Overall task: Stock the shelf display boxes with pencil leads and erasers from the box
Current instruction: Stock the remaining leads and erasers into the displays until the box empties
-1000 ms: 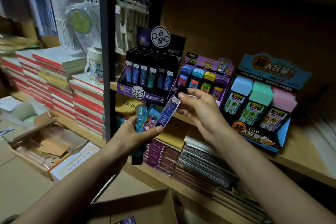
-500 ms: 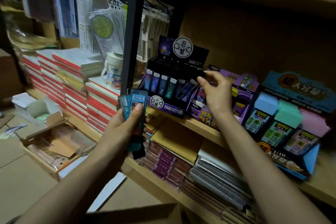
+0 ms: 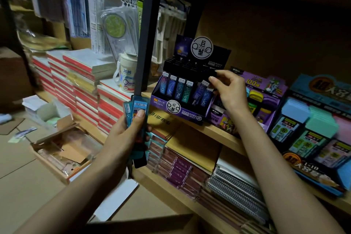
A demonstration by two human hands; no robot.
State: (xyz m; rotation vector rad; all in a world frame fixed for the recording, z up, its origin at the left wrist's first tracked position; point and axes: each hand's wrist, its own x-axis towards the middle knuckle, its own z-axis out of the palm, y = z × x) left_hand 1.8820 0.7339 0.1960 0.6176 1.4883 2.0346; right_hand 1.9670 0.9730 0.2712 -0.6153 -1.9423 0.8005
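Dark-blue lead case (image 3: 199, 93) stands tilted at R end of front row in purple display box (image 3: 190, 115) on wooden shelf (image 3: 218, 133), black cap pinched btw thumb & forefinger of R hand (image 3: 230, 91), while L hand (image 3: 121, 138) grips a few teal lead cases (image 3: 139, 106) upright, in front of box's L side.
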